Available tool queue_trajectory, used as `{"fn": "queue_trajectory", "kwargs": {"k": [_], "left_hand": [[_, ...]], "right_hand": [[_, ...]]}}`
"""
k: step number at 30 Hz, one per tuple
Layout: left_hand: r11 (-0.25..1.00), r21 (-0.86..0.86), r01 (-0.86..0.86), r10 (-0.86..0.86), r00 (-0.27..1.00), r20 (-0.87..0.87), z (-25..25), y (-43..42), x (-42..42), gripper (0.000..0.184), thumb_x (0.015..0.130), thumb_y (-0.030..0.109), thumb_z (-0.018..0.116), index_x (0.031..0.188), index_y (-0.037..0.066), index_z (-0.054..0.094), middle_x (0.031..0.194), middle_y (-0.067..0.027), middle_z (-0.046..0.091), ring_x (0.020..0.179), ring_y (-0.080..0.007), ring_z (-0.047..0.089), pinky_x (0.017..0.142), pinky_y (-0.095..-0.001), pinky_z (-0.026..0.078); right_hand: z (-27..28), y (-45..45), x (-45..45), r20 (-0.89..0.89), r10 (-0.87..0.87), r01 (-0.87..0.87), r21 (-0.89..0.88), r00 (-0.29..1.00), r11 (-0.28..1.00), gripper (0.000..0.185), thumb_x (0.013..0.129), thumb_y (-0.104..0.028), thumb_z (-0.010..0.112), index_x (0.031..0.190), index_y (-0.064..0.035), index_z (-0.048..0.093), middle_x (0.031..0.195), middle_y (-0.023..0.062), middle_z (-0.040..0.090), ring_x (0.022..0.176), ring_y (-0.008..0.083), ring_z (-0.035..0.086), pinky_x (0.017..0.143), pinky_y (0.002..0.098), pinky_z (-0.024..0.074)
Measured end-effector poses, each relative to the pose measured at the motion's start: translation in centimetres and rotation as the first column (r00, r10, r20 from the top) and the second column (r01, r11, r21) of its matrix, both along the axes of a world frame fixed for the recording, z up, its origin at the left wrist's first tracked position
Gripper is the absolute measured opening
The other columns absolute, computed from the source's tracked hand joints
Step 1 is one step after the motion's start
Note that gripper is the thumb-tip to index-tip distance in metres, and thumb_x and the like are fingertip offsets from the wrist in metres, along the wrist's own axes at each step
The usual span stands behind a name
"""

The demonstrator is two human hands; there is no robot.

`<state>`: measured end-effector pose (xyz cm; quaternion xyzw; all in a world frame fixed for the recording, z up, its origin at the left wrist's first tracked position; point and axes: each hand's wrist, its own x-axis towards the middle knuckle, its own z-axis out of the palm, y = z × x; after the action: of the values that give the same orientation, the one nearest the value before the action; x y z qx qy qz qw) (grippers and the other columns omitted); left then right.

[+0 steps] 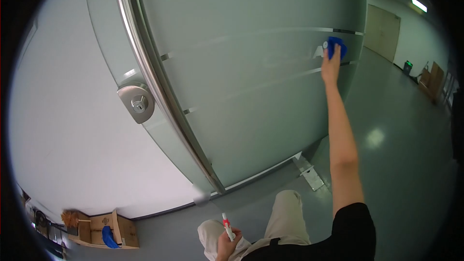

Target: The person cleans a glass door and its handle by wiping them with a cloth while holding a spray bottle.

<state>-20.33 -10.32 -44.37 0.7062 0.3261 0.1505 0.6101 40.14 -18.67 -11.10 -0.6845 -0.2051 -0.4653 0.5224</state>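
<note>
My right hand (331, 67) reaches out at full arm's length and presses a blue cloth (337, 47) to the frosted glass door (241, 87), near its far edge. A small white round fitting or sticker (325, 45) shows beside the fingers. My left hand (227, 245) is low, by my knee, with its fingers wrapped around a slim white marker-like stick (227, 223) with a red band. Its tip points up toward the door. Part of the left palm is out of sight.
A long metal handle (159, 87) and a lock (137, 105) stand at the door's near edge. A metal floor plate (311, 179) lies below the door. At lower left is a cardboard box (126, 232) holding a blue item (109, 237). A corridor floor (386, 164) stretches right.
</note>
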Motion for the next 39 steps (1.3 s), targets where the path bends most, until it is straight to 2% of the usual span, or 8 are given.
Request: {"fn": "queue_trajectory", "kwargs": {"k": [6, 9, 16, 21, 30, 34, 38, 39], "left_hand": [[0.998, 0.052, 0.047, -0.044, 0.998, -0.051, 1.0, -0.2, 0.7, 0.017, 0.081, 0.011, 0.073, 0.094, 0.002, 0.066, 0.084, -0.0044, 0.067, 0.081, -0.0133, 0.063, 0.076, -0.0292, 0.050], [0.995, 0.093, 0.042, -0.037, 0.998, -0.055, 1.6, -0.5, 0.6, 0.017, 0.081, 0.012, 0.073, 0.094, 0.002, 0.066, 0.083, -0.0048, 0.067, 0.080, -0.0136, 0.063, 0.076, -0.0295, 0.050], [0.993, 0.115, -0.009, 0.013, 0.999, -0.037, 1.5, -0.3, -1.0, 0.016, 0.082, 0.012, 0.072, 0.093, 0.003, 0.065, 0.085, -0.0044, 0.067, 0.082, -0.0150, 0.063, 0.077, -0.0299, 0.050], [0.995, 0.103, 0.002, -0.006, 0.999, 0.037, 0.6, 0.6, -1.0, 0.017, 0.082, 0.011, 0.072, 0.095, 0.004, 0.065, 0.089, -0.0046, 0.067, 0.085, -0.0152, 0.062, 0.078, -0.0302, 0.049], [0.998, 0.058, -0.015, 0.016, 1.000, -0.003, 0.4, 0.2, -0.7, 0.018, 0.081, 0.012, 0.073, 0.094, 0.002, 0.066, 0.086, -0.0051, 0.068, 0.083, -0.0145, 0.063, 0.076, -0.0295, 0.050], [0.996, -0.056, -0.072, 0.071, 0.997, -0.035, 1.6, -0.1, -2.2, 0.022, 0.080, 0.013, 0.074, 0.099, 0.004, 0.068, 0.108, -0.0157, 0.065, 0.097, -0.0280, 0.061, 0.084, -0.0402, 0.048], [0.975, 0.085, -0.205, 0.196, 0.975, 0.109, 2.2, 0.1, -3.7, 0.019, 0.083, 0.016, 0.072, 0.097, 0.005, 0.064, 0.092, -0.0090, 0.064, 0.092, -0.0208, 0.058, 0.086, -0.0359, 0.046], [0.973, -0.057, -0.223, 0.226, 0.972, 0.062, 1.7, 0.3, -3.9, 0.019, 0.081, 0.012, 0.073, 0.096, 0.006, 0.063, 0.090, -0.0074, 0.061, 0.095, -0.0221, 0.057, 0.089, -0.0367, 0.044]], "right_hand": [[3.7, 7.7, -14.2, 0.335, 0.150, -0.050, -0.289, 0.930, 0.956, 0.078, 0.076, -0.002, 0.072, 0.145, -0.0051, 0.037, 0.153, 0.0199, 0.029, 0.141, 0.0373, 0.028, 0.116, 0.0445, 0.0247], [5.9, 8.5, -17.4, 0.375, 0.254, -0.125, -0.334, 0.892, 0.934, 0.082, 0.073, 0.001, 0.071, 0.146, -0.0085, 0.036, 0.154, 0.0157, 0.031, 0.141, 0.0368, 0.030, 0.114, 0.0465, 0.0261], [10.5, 8.5, -9.9, 0.408, -0.028, 0.044, -0.029, 0.912, 0.999, 0.067, 0.087, -0.011, 0.064, 0.147, -0.0083, 0.035, 0.154, 0.0161, 0.030, 0.142, 0.0352, 0.028, 0.113, 0.0480, 0.0245], [12.3, 11.5, -13.0, 0.455, -0.047, 0.092, -0.076, 0.889, 0.993, 0.075, 0.083, -0.011, 0.068, 0.148, -0.0071, 0.031, 0.155, 0.0171, 0.029, 0.143, 0.0365, 0.026, 0.112, 0.0491, 0.0245], [7.0, 18.9, -28.7, 0.635, 0.609, 0.070, -0.717, 0.476, 0.693, 0.056, 0.082, 0.001, 0.050, 0.137, -0.0122, 0.050, 0.150, 0.0062, 0.039, 0.142, 0.0240, 0.031, 0.115, 0.0433, 0.0266], [14.2, 19.9, -28.4, 0.762, 0.405, 0.134, -0.533, 0.505, 0.835, 0.054, 0.081, -0.002, 0.054, 0.135, -0.0124, 0.052, 0.148, 0.0022, 0.042, 0.140, 0.0196, 0.035, 0.113, 0.0409, 0.0300], [20.9, 19.9, -28.0, 0.809, 0.185, 0.107, -0.291, 0.558, 0.951, 0.058, 0.084, -0.015, 0.058, 0.141, -0.0125, 0.046, 0.150, 0.0055, 0.041, 0.139, 0.0219, 0.036, 0.110, 0.0406, 0.0325], [21.9, 20.0, -28.7, 0.785, 0.183, 0.046, -0.260, 0.593, 0.965, 0.081, 0.073, -0.003, 0.072, 0.145, -0.0169, 0.039, 0.151, 0.0026, 0.038, 0.140, 0.0222, 0.035, 0.111, 0.0406, 0.0318]]}}
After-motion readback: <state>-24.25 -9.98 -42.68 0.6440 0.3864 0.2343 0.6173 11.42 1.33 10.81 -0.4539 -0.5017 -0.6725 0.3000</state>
